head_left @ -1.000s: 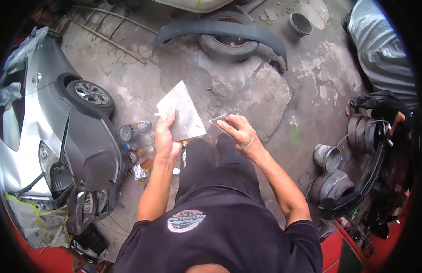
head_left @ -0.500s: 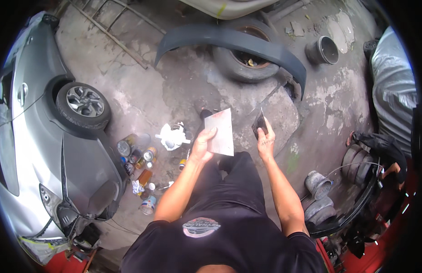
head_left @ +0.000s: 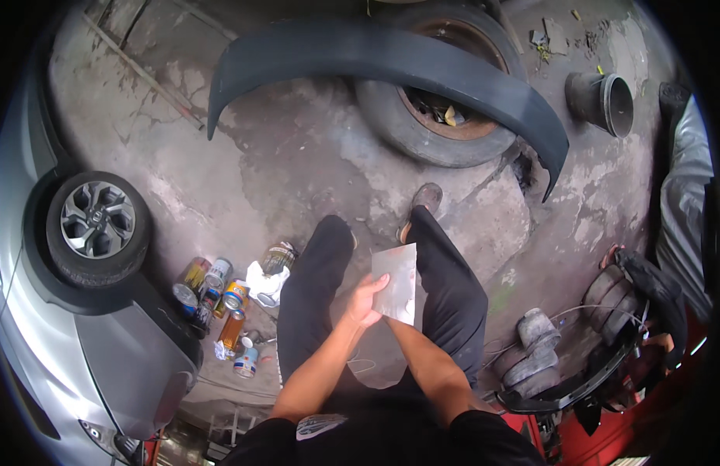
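My left hand (head_left: 366,303) is closed round the left edge of a flat, pale grey rectangular plate (head_left: 396,283), its thumb lying on the upper face. Faint reddish marks show on that plate, which is held tilted in front of my legs. My right forearm (head_left: 430,357) reaches in behind the plate's lower edge. The plate hides my right hand, so its fingers and anything in them cannot be seen.
A dark grey bumper (head_left: 321,50) rests across a worn tyre (head_left: 422,144) ahead. Several cans (head_left: 245,361) and a white crumpled cloth (head_left: 265,286) stand left, beside a silver car (head_left: 127,342). Right are a black bucket (head_left: 597,101), stacked grey cylindrical pieces (head_left: 531,373) and another person's dark-clothed limb (head_left: 647,276).
My right hand, which held a dark flat blade apart from the plate, has moved left and behind it. The plate is lower in view. My legs are now spread wider.
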Tool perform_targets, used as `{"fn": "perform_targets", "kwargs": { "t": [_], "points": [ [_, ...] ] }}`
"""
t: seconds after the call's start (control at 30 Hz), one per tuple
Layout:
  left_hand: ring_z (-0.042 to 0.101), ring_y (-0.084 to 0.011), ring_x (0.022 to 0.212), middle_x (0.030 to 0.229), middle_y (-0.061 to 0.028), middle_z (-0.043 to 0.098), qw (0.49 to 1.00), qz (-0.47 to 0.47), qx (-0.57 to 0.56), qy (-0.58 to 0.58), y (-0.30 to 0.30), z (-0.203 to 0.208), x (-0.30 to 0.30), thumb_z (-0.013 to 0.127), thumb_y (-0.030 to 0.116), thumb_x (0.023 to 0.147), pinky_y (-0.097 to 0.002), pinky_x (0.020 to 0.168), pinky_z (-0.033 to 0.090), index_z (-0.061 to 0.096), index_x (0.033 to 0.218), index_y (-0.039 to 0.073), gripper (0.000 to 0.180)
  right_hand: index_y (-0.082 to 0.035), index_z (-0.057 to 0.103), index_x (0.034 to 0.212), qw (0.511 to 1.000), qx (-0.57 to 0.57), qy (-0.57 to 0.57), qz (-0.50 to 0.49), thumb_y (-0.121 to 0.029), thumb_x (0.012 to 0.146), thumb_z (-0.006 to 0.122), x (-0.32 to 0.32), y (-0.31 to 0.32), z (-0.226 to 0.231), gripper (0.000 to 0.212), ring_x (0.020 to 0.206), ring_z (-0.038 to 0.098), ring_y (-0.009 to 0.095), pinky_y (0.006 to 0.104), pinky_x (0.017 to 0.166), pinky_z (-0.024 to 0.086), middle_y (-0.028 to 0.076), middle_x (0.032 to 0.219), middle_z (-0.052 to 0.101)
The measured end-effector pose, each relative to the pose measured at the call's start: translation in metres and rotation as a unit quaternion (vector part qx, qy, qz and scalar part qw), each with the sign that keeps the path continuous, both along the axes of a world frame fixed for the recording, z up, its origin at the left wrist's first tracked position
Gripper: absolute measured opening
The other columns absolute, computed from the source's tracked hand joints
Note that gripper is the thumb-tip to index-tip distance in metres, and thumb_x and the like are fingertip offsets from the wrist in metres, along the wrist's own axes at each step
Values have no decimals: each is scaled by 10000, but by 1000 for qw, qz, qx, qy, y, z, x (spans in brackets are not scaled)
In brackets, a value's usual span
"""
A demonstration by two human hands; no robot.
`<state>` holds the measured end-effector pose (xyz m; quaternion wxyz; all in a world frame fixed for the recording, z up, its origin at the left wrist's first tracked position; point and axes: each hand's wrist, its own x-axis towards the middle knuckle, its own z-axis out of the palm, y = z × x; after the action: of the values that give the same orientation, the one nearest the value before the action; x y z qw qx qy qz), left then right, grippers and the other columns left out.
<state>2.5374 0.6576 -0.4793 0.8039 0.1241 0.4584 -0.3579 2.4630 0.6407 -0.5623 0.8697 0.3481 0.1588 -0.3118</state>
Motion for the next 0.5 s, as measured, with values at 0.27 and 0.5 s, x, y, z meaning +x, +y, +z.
{"fn": "perform_targets", "kwargs": {
  "t": [0.27, 0.5],
  "points": [
    [679, -294, 1098, 1223, -148, 678, 976, 74, 61, 194, 0, 67, -109, 648, 182, 996, -457, 1010, 534, 552, 1370, 0, 427, -7, 493, 1481, 361, -369, 459, 723, -111, 1053, 461, -68, -53, 112, 441, 1357, 522, 255, 364, 1129, 418, 163, 1461, 546],
    [696, -262, 1148, 1262, -149, 693, 982, -28, 165, -90, 7, -18, 118, 627, 152, 1012, -418, 1002, 561, 568, 1381, -13, 409, 6, 553, 1404, 141, -770, 348, 517, 84, 960, 484, 120, -169, 48, 456, 1221, 611, 375, 407, 1057, 468, 212, 1301, 619]
  ]
}}
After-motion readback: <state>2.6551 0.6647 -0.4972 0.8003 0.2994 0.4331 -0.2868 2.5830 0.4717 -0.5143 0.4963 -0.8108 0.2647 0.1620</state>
